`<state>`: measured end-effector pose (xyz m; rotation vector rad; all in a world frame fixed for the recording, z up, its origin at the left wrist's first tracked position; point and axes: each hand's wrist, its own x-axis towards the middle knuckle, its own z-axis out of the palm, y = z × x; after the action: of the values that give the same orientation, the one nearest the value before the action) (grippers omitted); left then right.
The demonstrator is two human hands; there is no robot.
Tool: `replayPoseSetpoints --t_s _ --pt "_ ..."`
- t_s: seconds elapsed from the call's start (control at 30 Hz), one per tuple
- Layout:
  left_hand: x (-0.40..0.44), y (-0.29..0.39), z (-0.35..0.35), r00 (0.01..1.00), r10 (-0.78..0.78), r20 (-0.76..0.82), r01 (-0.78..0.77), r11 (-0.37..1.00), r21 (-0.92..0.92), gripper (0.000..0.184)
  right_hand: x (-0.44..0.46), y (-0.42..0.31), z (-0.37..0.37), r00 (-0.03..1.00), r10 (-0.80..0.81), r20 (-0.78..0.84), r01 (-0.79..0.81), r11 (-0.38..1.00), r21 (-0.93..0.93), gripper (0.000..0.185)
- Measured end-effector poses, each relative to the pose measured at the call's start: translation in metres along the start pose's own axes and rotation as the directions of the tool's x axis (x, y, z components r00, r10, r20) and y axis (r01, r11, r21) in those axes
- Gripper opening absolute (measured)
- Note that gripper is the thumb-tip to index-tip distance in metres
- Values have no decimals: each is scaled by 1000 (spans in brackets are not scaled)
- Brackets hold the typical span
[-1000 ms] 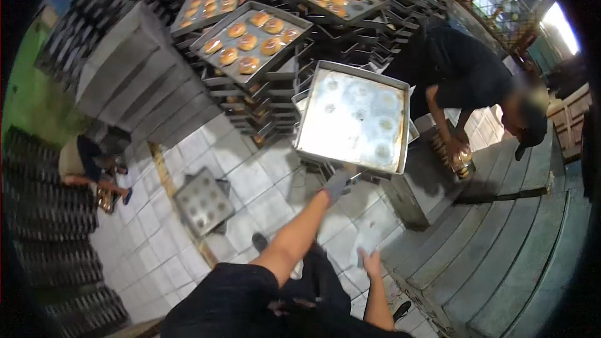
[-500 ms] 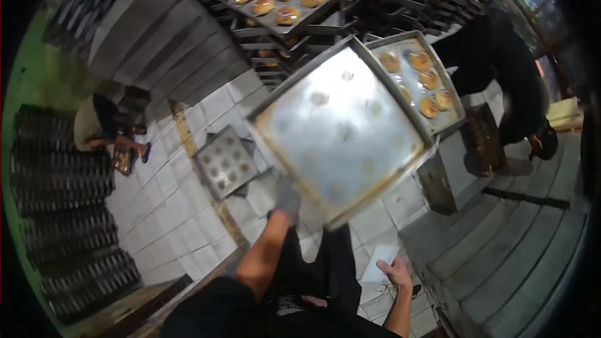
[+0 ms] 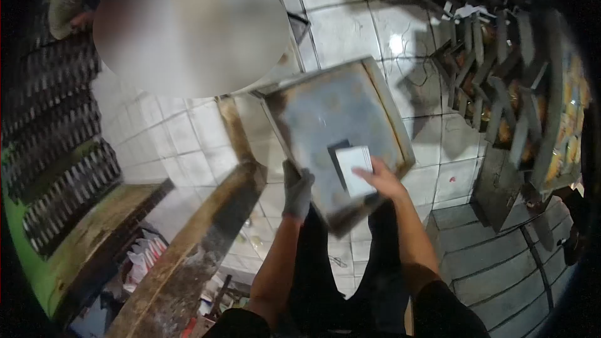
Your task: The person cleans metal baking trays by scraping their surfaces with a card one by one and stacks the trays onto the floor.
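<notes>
In front of my legs a square metal baking tray [image 3: 319, 109] is tilted, its stained inside facing me. My left hand [image 3: 298, 193], in a grey glove, is closed on the tray's left rim near the lower corner. My bare right hand [image 3: 384, 180] pinches a white flat rectangular piece [image 3: 354, 161] over the lower middle of the tray. A dark shadow shows on the metal beside the white piece; I cannot tell whether it touches the tray. No buns lie in this tray.
Stacked trays [image 3: 507, 81], some holding buns, stand on the right. More dark stacks [image 3: 62, 144] line the left. A worn ledge [image 3: 206, 225] runs at lower left. A person's arm [image 3: 81, 22] shows at upper left, beside a blurred oval patch.
My view has turned. The tray has come down closer to my legs. My right hand has brought the white piece from beside my leg to over the tray.
</notes>
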<state>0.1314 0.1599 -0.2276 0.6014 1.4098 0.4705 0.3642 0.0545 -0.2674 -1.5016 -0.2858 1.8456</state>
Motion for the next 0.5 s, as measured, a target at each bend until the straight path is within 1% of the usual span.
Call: replayPoseSetpoints --t_s 0.03,0.07,0.1,0.17,0.2,0.27,0.3,0.37,0.4,0.43,0.5 --pt "22 -18 9 1000 1 -15 -1 1000 23 48 40 38 -4 993 -85 -81 73 988 -133 40" --pt "43 -46 7 999 -38 -29 38 999 12 48 63 42 -2 986 -127 -106 107 978 -178 43" --pt "65 -74 4 996 32 -78 -17 982 190 59 85 51 3 944 -291 -152 242 930 -275 42" --pt "95 -111 -3 988 93 -121 -43 930 366 70 107 48 12 973 -144 -178 32 856 -516 39" --pt "108 -117 -9 977 199 -75 -134 850 509 74 119 64 17 977 -121 -176 14 859 -511 39" --pt "106 -80 5 997 28 -74 -9 968 252 80 133 93 28 952 -304 -31 250 833 -494 39" --pt "113 -94 -5 997 10 -78 10 966 259 80 133 94 39 957 -287 -36 234 842 -487 39" --pt "133 -131 -36 988 143 -53 -135 981 137 90 138 90 67 955 -261 140 287 698 -657 43" --pt "138 -140 -49 991 129 -29 -125 984 124 95 147 99 76 939 -323 119 322 702 -635 40" --pt "142 -137 -52 992 120 -29 -116 985 125 95 160 117 78 942 -316 116 315 706 -634 40" --pt "146 -129 -58 994 50 -98 -44 997 61 97 194 150 76 870 -488 64 342 505 -792 38"
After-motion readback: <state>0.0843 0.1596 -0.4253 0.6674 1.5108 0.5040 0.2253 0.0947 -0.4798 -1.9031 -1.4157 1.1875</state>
